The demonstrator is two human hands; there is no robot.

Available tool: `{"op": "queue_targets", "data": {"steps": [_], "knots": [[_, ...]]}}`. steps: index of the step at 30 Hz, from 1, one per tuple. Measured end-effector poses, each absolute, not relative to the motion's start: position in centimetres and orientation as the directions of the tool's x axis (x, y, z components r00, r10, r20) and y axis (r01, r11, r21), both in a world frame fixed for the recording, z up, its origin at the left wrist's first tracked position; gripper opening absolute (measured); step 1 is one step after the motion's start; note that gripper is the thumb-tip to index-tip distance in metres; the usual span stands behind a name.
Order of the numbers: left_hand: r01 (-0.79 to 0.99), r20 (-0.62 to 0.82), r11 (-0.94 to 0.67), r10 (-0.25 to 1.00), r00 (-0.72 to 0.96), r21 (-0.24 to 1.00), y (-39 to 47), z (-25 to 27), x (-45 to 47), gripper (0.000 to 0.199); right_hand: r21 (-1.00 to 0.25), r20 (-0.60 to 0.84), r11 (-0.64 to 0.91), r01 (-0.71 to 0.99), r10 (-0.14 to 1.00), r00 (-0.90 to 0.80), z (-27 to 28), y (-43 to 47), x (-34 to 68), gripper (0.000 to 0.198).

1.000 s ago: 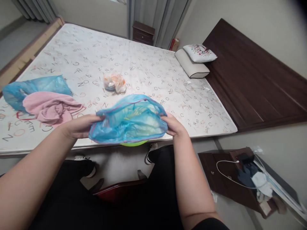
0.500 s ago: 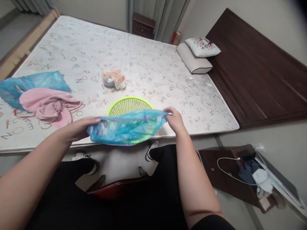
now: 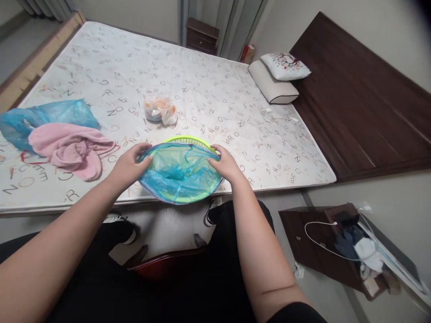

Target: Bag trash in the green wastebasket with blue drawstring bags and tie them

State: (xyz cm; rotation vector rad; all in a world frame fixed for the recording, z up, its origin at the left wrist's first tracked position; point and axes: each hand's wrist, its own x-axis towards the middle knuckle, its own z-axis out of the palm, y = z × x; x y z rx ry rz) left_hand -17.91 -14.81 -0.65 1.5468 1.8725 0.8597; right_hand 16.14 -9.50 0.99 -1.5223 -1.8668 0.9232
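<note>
The left hand (image 3: 134,164) and right hand (image 3: 225,165) are clamping the blue bag (image 3: 180,176) across the green basket (image 3: 186,138) at the near edge of the bed (image 3: 208,89), where uneven pulling may be risking a tear or tipping.

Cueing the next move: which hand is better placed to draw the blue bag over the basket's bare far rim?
Probably the right hand: it grips the blue bag beside the bare far rim of the green basket. The left hand grips the bag too, but looks slightly farther from that bare part.
</note>
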Motion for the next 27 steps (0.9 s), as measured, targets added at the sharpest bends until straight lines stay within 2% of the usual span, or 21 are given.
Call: {"op": "queue_targets", "data": {"steps": [4,6,9,13,18,23,27], "knots": [[0.604,-0.046,0.156,0.980,-0.194,0.782,-14.6,-1.4,-17.6,0.064,-0.809,0.029,0.073,0.584,0.996,-0.085,1.3,-9.4,15.5,0.013],[0.570,-0.066,0.179,0.975,-0.214,0.802,-14.4,-1.4,-17.6,0.061,-0.819,0.059,0.054,0.571,0.998,-0.011,1.3,-9.4,15.2,0.008],[0.486,-0.131,0.245,0.958,-0.256,0.839,-14.4,-0.9,-17.4,0.048,-0.846,0.058,0.017,0.533,0.996,0.060,1.5,-9.6,14.6,0.006],[0.310,-0.206,0.306,0.926,-0.317,0.900,-14.4,-0.3,-17.0,0.026,-0.879,-0.005,-0.034,0.475,0.998,0.063,1.7,-10.1,13.7,0.006],[-0.019,-0.394,0.401,0.890,-0.229,0.916,-14.3,-0.1,-16.1,0.027,-0.887,0.029,0.038,0.461,0.999,-0.026,1.8,-10.6,12.7,0.006],[-0.048,-0.523,0.521,0.844,-0.120,0.852,-14.4,0.1,-15.7,0.035,-0.847,-0.018,-0.007,0.531,1.000,-0.014,2.0,-10.5,12.2,0.012],[0.063,-0.548,0.560,0.825,-0.142,0.826,-14.1,-0.2,-16.2,0.036,-0.850,-0.137,-0.137,0.509,0.990,0.038,1.9,-9.9,12.9,0.022]]}}
